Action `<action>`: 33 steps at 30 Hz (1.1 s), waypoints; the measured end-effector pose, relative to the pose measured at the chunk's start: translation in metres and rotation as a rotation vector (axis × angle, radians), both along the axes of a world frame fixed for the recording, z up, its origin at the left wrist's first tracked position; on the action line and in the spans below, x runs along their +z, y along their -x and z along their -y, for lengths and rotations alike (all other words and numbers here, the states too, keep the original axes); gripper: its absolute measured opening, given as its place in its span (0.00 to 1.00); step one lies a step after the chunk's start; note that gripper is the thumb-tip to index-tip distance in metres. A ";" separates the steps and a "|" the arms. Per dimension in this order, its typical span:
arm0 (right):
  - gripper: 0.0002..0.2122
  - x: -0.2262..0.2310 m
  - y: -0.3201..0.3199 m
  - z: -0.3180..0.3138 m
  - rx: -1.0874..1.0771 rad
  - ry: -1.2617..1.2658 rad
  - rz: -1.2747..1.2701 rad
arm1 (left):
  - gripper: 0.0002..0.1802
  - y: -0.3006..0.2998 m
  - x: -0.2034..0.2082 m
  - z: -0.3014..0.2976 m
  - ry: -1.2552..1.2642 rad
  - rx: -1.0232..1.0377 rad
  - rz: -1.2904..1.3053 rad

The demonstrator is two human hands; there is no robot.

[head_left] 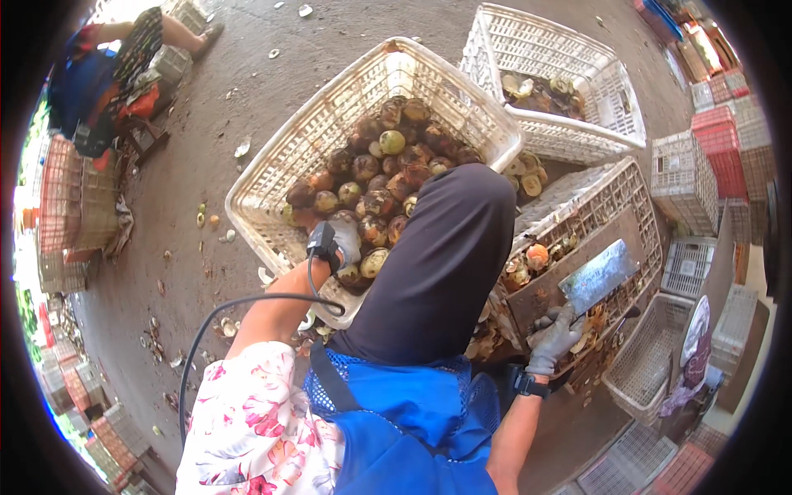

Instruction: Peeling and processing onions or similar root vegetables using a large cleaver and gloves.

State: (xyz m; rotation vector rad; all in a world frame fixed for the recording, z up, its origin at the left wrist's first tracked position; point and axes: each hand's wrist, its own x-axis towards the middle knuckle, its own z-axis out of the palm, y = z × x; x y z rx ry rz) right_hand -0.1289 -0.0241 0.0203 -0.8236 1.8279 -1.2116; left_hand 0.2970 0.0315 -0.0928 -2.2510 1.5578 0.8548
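A white plastic crate (272,157) stands in front of me, its lower part filled with round fruits (365,167), mottled brown and green. My left hand (346,239), in a grey glove, reaches down among them at the near left side. Its fingers are mostly hidden, so I cannot tell whether they grip a fruit. On my right, my gloved right hand (554,337) is closed around the handle of a cleaver (600,275). The broad, smeared blade lies over a brown board (536,301) set across another crate (639,194). Beside the board are peelings and an orange piece (537,256).
A second white crate (623,107) with cut pieces in it stands far right. Stacked crates (683,177) and a basket (648,363) line the right side. Peel scraps litter the floor. Another person (91,82) sits at the upper left near red crates (70,194).
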 end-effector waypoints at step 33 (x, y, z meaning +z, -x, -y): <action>0.14 0.087 0.043 -0.137 0.346 0.113 -0.572 | 0.46 0.286 0.169 0.055 0.455 -0.116 -0.910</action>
